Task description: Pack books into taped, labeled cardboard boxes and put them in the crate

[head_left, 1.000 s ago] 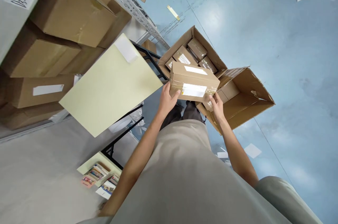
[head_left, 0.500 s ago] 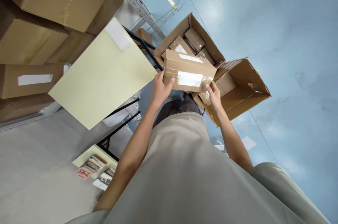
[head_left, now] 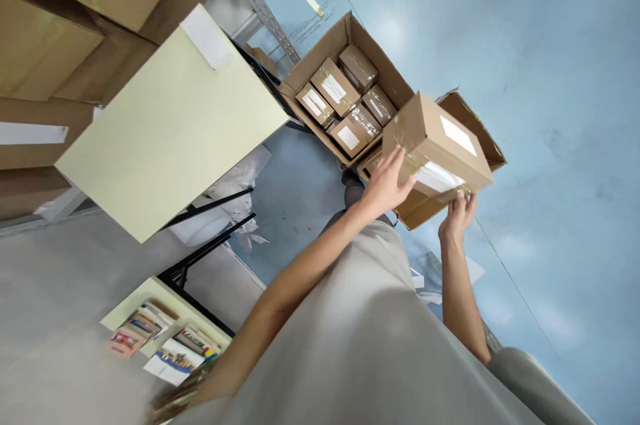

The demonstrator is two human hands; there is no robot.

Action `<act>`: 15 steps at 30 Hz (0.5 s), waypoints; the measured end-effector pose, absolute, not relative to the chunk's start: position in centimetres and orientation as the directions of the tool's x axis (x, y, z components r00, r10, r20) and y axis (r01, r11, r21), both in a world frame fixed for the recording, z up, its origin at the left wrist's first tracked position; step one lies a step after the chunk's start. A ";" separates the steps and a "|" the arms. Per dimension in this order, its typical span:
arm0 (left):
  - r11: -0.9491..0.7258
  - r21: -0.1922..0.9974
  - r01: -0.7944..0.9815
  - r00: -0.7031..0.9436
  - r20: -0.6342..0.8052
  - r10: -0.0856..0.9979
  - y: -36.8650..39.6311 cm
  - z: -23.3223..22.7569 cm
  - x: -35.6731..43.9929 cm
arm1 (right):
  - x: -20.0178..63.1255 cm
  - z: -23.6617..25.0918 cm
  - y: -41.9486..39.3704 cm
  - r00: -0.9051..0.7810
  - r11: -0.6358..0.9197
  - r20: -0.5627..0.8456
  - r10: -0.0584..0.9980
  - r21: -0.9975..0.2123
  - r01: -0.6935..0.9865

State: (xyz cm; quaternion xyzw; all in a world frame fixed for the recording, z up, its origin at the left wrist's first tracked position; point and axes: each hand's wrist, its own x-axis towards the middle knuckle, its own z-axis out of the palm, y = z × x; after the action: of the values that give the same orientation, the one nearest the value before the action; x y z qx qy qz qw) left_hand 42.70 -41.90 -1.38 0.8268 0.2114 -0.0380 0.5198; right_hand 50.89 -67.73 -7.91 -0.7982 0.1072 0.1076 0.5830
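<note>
Both grips, left hand (head_left: pixel 386 183); right hand (head_left: pixel 457 215); clasp taped parcel (head_left: pixel 436 144) (labels unreadable).

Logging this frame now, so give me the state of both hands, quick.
Left hand: closed on the near end of the taped cardboard parcel.
Right hand: gripping the same parcel at its lower corner.

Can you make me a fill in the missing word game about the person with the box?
1. The person holds a taped cardboard box with ____ hands.
2. The open carton on the floor is packed with small ____.
3. The floor is painted ____.
4. The label on top of the held box is ____.

Missing words: both; boxes; blue; white
</note>
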 end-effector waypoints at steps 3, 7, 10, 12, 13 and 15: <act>-0.361 0.833 0.419 0.904 -0.346 0.252 -46.4 -3.5 41.7 | 47.4 -8.2 -72.4 0.911 -0.293 -0.390 -0.135 -0.862 -0.413; -0.359 0.777 0.517 0.856 -0.464 0.229 -49.8 -7.4 41.4 | 44.8 -10.0 -76.7 0.804 -0.318 -0.565 -0.185 -0.740 -0.593; -0.369 0.749 0.550 0.835 -0.509 0.211 -51.1 -9.7 42.3 | 44.9 -11.5 -78.7 0.751 -0.338 -0.636 -0.179 -0.677 -0.653; -0.386 0.737 0.555 0.829 -0.525 0.191 -51.8 -10.8 43.7 | 45.7 -12.5 -79.4 0.744 -0.315 -0.645 -0.175 -0.679 -0.663; -0.394 0.733 0.555 0.829 -0.529 0.182 -52.0 -11.2 44.7 | 46.2 -13.0 -79.7 0.745 -0.297 -0.642 -0.182 -0.686 -0.664; -0.404 0.732 0.549 0.831 -0.529 0.171 -52.3 -12.0 46.9 | 47.5 -14.2 -79.6 0.751 -0.270 -0.629 -0.200 -0.701 -0.660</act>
State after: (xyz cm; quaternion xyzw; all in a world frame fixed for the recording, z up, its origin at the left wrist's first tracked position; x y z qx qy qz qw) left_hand 46.87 -52.26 -12.05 0.8162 0.2206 -0.1889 0.4995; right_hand 47.46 -79.64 -14.18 -0.7674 0.2801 0.2147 0.5353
